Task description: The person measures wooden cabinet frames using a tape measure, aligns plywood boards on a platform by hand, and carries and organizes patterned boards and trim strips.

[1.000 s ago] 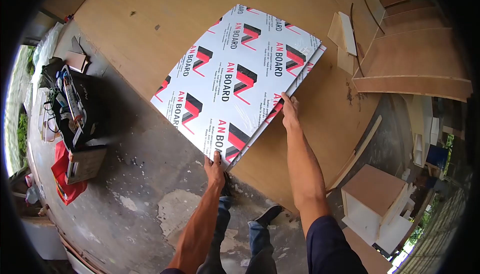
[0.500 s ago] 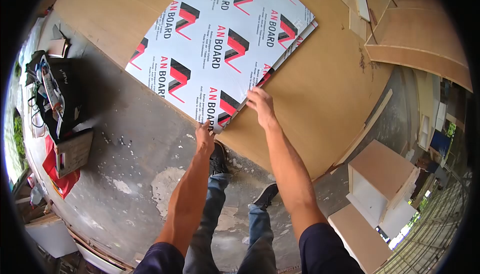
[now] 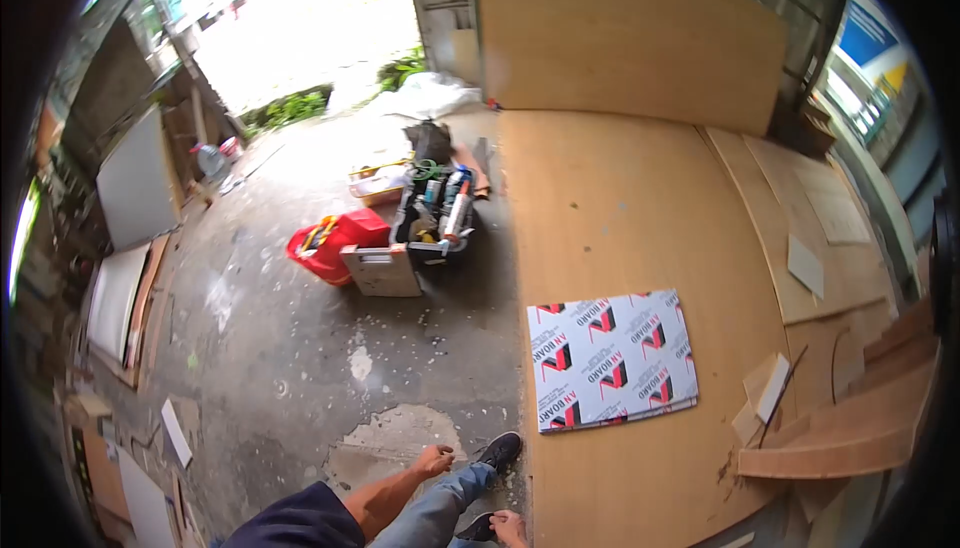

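Observation:
A stack of white boards [image 3: 613, 373] with red-and-black AN BOARD print lies flat on a large brown plywood sheet [image 3: 580, 218]. Both my hands are away from it, down by my legs. My left hand [image 3: 433, 461] is over the floor beside my jeans, its fingers loosely curled, and I see nothing in it. At the bottom edge, my right hand [image 3: 508, 528] is near my shoe, partly cut off by the frame; its visible fingers look slightly apart, with nothing seen in them.
A black tool box [image 3: 435, 213] full of tools stands ahead on the concrete floor, beside a red bag [image 3: 340, 243] and a pale wooden box [image 3: 383, 271]. Plywood offcuts [image 3: 805, 263] and a curved brown panel [image 3: 850, 438] are on the right. A tall plywood sheet [image 3: 630, 28] stands upright behind.
My hands have left the board stack's edge and dropped beside my legs. The view has swung left and up, so the stack now appears lower, smaller and farther right.

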{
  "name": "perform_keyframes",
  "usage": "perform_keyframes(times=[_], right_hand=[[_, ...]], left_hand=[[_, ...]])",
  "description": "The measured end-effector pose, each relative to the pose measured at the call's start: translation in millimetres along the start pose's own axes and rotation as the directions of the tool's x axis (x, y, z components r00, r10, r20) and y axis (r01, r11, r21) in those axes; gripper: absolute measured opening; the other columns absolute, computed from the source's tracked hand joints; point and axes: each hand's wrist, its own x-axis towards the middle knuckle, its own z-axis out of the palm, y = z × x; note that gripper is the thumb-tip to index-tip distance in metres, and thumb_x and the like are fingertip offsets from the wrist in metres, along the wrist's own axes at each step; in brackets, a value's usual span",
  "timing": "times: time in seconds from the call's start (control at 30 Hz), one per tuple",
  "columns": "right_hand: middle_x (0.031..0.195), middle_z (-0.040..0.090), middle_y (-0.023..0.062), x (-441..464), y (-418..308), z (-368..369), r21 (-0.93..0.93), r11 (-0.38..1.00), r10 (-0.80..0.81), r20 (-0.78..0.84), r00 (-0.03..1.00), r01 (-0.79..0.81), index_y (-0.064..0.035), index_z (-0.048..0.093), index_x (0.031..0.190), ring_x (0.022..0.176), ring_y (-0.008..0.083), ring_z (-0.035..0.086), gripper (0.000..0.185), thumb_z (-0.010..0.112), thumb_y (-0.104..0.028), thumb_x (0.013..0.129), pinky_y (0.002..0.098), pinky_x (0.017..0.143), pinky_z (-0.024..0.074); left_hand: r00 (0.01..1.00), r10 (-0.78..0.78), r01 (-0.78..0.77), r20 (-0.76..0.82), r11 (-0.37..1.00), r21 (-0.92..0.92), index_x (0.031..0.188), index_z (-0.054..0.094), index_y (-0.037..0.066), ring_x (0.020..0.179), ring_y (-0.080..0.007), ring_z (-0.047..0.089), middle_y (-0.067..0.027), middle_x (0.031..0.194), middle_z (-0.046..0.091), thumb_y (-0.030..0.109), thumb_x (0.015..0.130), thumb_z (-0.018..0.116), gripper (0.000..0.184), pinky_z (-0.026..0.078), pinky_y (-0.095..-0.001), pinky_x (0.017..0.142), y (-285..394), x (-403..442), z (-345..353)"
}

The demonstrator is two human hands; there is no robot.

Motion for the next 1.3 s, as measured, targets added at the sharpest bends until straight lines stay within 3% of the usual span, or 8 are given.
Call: perform_keyframes(times=[0.3, 0.5, 0.63, 0.87, 1.0, 1.07, 1.2, 1.3], right_hand=[[0.081, 0.067, 0.0175, -145.7, -70.0, 37.5, -0.387, 0.889, -0.191, 0.171, 0.967, 0.244, 0.0066, 0.061, 0.095, 0.063, 0.0257, 0.068, 0.024, 0.062, -0.013, 0.081, 0.0332, 0.055, 0.0539], [0.080, 0.067, 0.0181, -163.9, -133.3, 93.3, -0.346, 0.925, -0.141, 0.065, 0.988, 0.155, 0.0065, 0.060, 0.095, 0.063, 0.0268, 0.067, 0.023, 0.060, -0.012, 0.082, 0.0344, 0.054, 0.0542], [0.080, 0.066, 0.0185, -179.4, -150.6, 173.4, -0.300, 0.951, -0.084, -0.002, 0.996, 0.079, 0.0064, 0.059, 0.094, 0.063, 0.0276, 0.067, 0.022, 0.060, -0.012, 0.082, 0.0353, 0.054, 0.0543], [0.079, 0.065, 0.0195, -207.4, -130.7, 457.8, -0.388, 0.910, -0.056, 0.236, 0.970, 0.147, 0.0044, 0.055, 0.093, 0.063, 0.0308, 0.067, 0.016, 0.054, -0.010, 0.084, 0.0377, 0.050, 0.0542], [0.086, 0.067, 0.0133, -274.7, -145.4, 687.7, -0.595, 0.508, -0.067, 0.694, 0.717, 0.623, 0.0043, 0.061, 0.101, 0.067, 0.0199, 0.067, 0.025, 0.054, -0.013, 0.084, 0.0288, 0.056, 0.0528], [0.086, 0.068, 0.0134, -313.4, -143.6, 784.8, -0.495, 0.464, -0.042, 0.816, 0.576, 0.735, 0.0055, 0.061, 0.103, 0.072, 0.0190, 0.067, 0.028, 0.054, -0.014, 0.085, 0.0287, 0.061, 0.0525], [0.086, 0.068, 0.0178, -388.7, -183.0, 924.3, -0.201, 0.248, 0.057, 0.980, 0.192, 0.948, 0.0055, 0.063, 0.103, 0.074, 0.0206, 0.067, 0.030, 0.058, -0.017, 0.083, 0.0324, 0.072, 0.0515], [0.084, 0.068, 0.0164, -336.7, -199.1, 1006.1, -0.371, 0.280, 0.106, 0.928, 0.356, 0.885, 0.0050, 0.065, 0.099, 0.073, 0.0210, 0.067, 0.028, 0.059, -0.017, 0.082, 0.0317, 0.073, 0.0516]], left_hand=[[0.690, -0.352, 0.149, -0.633, 0.924, -0.352, 0.097, 0.070, 0.009, 0.093, -0.0296, 0.064, -0.0174, 0.099, 0.066, 0.028, 0.073, 0.059, 0.032, 0.051, -0.0380, 0.082, -279.3, -339.5, -135.9], [0.392, -0.759, 0.199, -0.520, 0.622, -0.757, 0.081, 0.071, 0.010, 0.083, -0.0300, 0.066, -0.0155, 0.084, 0.069, 0.022, 0.073, 0.057, 0.020, 0.052, -0.0388, 0.078, -415.7, -494.6, -102.4], [0.461, -0.838, 0.150, -0.292, 0.398, -0.905, 0.068, 0.067, 0.002, 0.050, -0.0231, 0.063, -0.0133, 0.061, 0.064, 0.021, 0.077, 0.055, 0.025, 0.053, -0.0359, 0.051, -499.4, -547.9, -63.5], [0.264, -0.948, -0.011, -0.181, 0.184, -0.983, 0.082, 0.067, 0.002, 0.057, -0.0256, 0.064, -0.0138, 0.073, 0.067, 0.021, 0.079, 0.060, 0.020, 0.051, -0.0384, 0.047, -651.9, -602.1, -77.9], [0.289, -0.933, -0.451, -0.212, 0.063, -0.890, 0.093, 0.067, 0.001, 0.072, -0.0254, 0.068, -0.0143, 0.081, 0.068, 0.023, 0.076, 0.058, 0.029, 0.052, -0.0337, 0.073, -632.1, -670.1, -204.0], [0.173, -0.821, -0.116, -0.544, 0.531, -0.839, 0.099, 0.067, 0.003, 0.075, -0.0270, 0.068, -0.0150, 0.094, 0.068, 0.029, 0.077, 0.065, 0.034, 0.052, -0.0356, 0.076, -680.1, -656.9, -250.7], [0.373, -0.790, -0.441, -0.487, 0.310, -0.842, 0.107, 0.063, 0.002, 0.079, -0.0184, 0.067, -0.0119, 0.090, 0.067, 0.025, 0.084, 0.063, 0.033, 0.051, -0.0300, 0.068, -665.0, -712.1, -400.4], [0.280, -0.785, -0.694, -0.553, 0.232, -0.682, 0.112, 0.058, -0.001, 0.068, -0.0145, 0.063, -0.0077, 0.086, 0.064, 0.019, 0.087, 0.060, 0.032, 0.047, -0.0250, 0.054, -701.1, -724.5, -484.4]])
